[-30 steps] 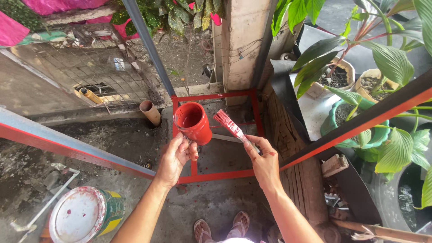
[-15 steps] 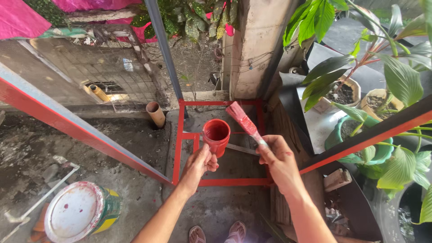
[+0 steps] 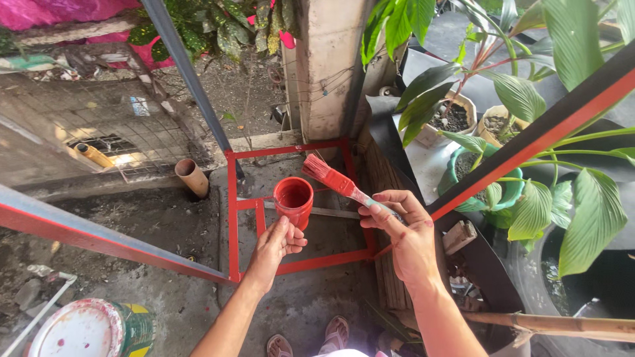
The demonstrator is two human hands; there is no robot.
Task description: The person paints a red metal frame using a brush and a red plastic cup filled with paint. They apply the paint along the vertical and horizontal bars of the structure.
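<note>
Red-stained plastic cup (image 3: 293, 200) of paint held in a person's left hand (image 3: 276, 246), beside a flat paintbrush with red bristles (image 3: 335, 181) gripped in the right hand (image 3: 405, 233).

From left: a round paint tin with a white, red-spotted lid (image 3: 86, 330) stands on the concrete floor (image 3: 185, 311); a long red-painted metal bar (image 3: 99, 238) slants across the ground; a red-painted square metal frame (image 3: 233, 218) lies below the cup. The left fingers (image 3: 291, 235) are closed around the cup's base, holding it upright above the frame. The right fingers (image 3: 387, 205) are closed on the brush handle, bristles pointing up-left, just above the cup's rim. Further right, a second red bar (image 3: 529, 152) crosses in front of leafy green potted plants (image 3: 575, 205).
</note>
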